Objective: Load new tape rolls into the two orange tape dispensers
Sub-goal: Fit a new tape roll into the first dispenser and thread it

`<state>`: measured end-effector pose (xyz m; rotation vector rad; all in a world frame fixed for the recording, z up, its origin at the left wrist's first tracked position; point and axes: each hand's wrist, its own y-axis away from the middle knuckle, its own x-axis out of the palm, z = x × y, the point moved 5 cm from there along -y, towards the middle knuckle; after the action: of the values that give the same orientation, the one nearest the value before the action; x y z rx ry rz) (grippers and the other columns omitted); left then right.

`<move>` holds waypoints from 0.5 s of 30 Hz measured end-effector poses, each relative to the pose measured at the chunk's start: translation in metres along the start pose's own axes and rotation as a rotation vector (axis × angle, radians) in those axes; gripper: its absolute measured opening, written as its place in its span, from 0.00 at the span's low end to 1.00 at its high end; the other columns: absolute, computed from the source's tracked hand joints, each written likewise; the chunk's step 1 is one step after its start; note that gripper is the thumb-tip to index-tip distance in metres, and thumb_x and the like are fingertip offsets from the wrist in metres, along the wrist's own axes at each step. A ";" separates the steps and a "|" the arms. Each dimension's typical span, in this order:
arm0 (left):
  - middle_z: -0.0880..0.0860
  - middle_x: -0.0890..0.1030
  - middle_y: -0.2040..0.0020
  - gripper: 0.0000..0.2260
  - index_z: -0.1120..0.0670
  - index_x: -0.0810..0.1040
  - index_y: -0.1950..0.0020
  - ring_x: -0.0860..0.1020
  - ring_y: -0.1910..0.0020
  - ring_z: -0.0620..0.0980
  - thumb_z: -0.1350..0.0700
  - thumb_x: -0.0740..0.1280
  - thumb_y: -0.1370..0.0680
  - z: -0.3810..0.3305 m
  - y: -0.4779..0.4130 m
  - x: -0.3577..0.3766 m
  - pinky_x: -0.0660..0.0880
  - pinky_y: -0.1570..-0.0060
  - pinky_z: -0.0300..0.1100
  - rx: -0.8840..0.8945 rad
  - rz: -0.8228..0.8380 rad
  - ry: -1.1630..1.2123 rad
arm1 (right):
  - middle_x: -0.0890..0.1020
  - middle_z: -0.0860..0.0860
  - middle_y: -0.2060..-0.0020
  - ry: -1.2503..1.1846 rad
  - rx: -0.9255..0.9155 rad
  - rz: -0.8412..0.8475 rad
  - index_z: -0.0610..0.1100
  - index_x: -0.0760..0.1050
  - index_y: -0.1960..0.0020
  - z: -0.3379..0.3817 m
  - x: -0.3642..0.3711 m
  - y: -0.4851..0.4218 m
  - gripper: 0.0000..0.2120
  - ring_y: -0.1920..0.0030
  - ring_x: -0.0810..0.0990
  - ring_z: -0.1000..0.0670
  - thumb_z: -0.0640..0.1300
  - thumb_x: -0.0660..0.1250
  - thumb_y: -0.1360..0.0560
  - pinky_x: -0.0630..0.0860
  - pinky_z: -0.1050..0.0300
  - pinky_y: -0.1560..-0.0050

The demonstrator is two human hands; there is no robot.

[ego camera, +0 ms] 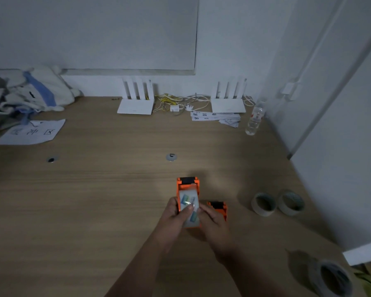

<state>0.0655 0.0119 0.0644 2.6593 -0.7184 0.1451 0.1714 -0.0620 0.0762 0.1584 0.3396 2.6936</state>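
Holding one orange tape dispenser (187,190) near the middle of the wooden desk (116,189), both forearms reach forward from the bottom edge, the dispenser's frame carrying a printed tape roll (189,202). The left hand (172,219) wraps the dispenser's left side with its thumb pressed on the roll, the right hand (212,221) curls closed against the right side. A second orange dispenser (218,207) sits just beside the right hand, two spare tape rolls (263,204) lie well to the right, another roll (332,279) at the bottom right corner.
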 end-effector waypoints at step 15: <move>0.57 0.84 0.46 0.07 0.54 0.76 0.43 0.83 0.48 0.55 0.57 0.65 0.21 -0.003 0.014 0.004 0.80 0.45 0.52 0.027 0.037 -0.081 | 0.87 0.44 0.55 0.065 0.396 -0.069 0.44 0.84 0.49 0.016 -0.017 -0.054 0.23 0.51 0.86 0.43 0.56 0.78 0.40 0.81 0.41 0.45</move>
<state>0.0621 -0.0005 0.0725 2.6918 -0.7972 0.0573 0.2105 -0.0184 0.0762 0.1701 0.8804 2.5378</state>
